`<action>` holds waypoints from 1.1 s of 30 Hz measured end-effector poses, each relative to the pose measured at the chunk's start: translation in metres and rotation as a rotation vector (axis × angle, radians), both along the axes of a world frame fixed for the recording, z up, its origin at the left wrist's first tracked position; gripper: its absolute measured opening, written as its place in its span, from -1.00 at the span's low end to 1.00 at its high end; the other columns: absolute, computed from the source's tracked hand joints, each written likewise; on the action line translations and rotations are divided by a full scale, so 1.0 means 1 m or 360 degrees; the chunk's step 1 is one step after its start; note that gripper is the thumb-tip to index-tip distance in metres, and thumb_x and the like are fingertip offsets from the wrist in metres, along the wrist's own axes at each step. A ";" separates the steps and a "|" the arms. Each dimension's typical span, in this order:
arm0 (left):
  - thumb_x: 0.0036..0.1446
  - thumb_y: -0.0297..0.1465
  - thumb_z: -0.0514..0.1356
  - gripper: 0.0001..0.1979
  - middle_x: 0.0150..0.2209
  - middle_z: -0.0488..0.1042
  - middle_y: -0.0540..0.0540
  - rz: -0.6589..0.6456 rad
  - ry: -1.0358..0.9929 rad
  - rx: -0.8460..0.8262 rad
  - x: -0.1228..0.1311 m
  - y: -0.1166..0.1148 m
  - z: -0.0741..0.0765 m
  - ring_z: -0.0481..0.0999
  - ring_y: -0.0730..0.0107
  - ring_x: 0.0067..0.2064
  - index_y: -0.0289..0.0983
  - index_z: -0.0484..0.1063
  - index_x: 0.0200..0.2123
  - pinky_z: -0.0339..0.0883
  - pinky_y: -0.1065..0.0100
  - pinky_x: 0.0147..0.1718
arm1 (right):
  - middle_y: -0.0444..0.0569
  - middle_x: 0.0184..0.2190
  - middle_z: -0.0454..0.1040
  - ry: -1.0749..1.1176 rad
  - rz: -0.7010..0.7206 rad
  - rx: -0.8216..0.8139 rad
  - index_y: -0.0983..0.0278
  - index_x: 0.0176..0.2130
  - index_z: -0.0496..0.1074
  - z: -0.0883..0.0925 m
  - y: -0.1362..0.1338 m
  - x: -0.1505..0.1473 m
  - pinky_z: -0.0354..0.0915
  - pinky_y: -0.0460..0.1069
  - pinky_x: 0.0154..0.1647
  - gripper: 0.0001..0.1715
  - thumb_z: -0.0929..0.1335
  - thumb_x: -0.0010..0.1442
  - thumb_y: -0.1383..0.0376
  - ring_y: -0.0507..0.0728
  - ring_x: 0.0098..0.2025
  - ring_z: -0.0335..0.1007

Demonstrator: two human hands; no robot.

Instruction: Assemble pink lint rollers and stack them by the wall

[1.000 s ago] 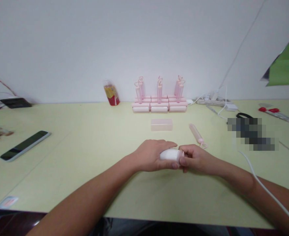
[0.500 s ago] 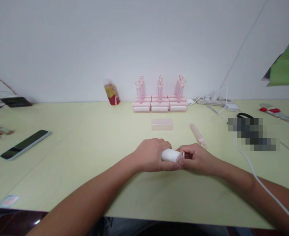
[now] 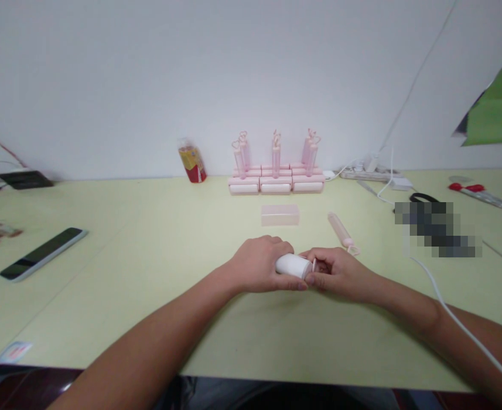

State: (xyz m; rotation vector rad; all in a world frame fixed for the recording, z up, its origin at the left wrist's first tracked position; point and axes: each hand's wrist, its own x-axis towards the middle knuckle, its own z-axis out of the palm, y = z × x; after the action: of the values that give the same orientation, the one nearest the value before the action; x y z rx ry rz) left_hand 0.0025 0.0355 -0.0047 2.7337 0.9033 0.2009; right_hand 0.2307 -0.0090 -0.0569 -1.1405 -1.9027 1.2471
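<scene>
My left hand [image 3: 263, 265] is wrapped round a white lint roller [image 3: 292, 266], thumb along its near side and fingers over its far side. The fingers of my right hand [image 3: 338, 273] pinch at the roller's right end, where a thin pale piece shows; the rest of it is hidden by the fingers. Just beyond my hands lies a translucent pink cover [image 3: 280, 215]. To its right, a pink handle [image 3: 340, 229] with a loop at its near end rests on the table, close to my right hand.
Several pink lint rollers [image 3: 275, 185] stand in rows by the wall, with upright handles [image 3: 276, 161]. A red and yellow packet [image 3: 192, 162] is left of them. A phone [image 3: 44, 253] lies at the left. Scissors [image 3: 481, 196] and a white cable [image 3: 443, 302] are at the right.
The view has shifted slightly. Both hands keep their hold at the roller, and its right end has turned or tilted a little between them. Nothing else has moved.
</scene>
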 end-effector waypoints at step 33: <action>0.04 0.19 0.14 -0.42 -0.27 0.51 -0.10 0.0010 -0.0014 -0.0025 0.001 -0.004 0.004 0.48 0.19 -0.20 -0.18 0.48 -0.18 0.29 0.26 -0.21 | -0.05 -0.46 0.49 -0.0115 -0.0016 0.0138 0.29 -0.40 0.49 0.012 -0.002 -0.001 0.12 -0.06 -0.51 -0.65 0.42 0.14 0.04 0.03 -0.49 0.22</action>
State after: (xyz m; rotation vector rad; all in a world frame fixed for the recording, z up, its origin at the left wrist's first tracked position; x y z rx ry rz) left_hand 0.0037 0.0314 -0.0008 2.7141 0.9072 0.2056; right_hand 0.2296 -0.0114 -0.0448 -1.1626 -1.9815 1.1202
